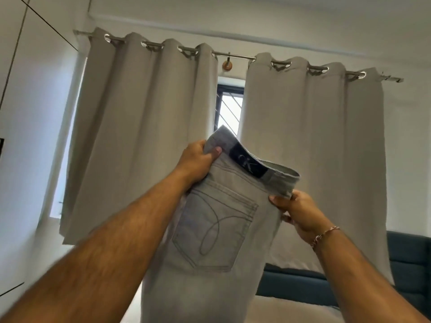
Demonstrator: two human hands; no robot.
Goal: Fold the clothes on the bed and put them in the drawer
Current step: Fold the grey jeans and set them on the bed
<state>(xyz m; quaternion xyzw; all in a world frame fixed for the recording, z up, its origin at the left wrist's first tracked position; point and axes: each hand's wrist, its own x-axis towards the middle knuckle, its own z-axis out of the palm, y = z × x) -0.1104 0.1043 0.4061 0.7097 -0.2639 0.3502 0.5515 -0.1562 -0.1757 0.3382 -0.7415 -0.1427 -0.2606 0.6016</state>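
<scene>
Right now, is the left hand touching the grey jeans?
Touching. The head view shows the left hand gripping the grey jeans at the waistband, thumb pressed on the fabric.

Both hands grip grey jeans (224, 229) aloft; curtains (144, 127) behind

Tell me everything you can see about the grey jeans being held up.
The grey jeans look like faded light denim and are held up in the air before the curtains, seemingly doubled lengthwise, waistband on top and tilted. A back pocket with curved stitching faces the camera, and a dark label with pale letters sits on the waistband. The left hand grips the waistband's upper left corner; the right hand pinches the right edge below the waistband. The legs hang down out of view.
</scene>
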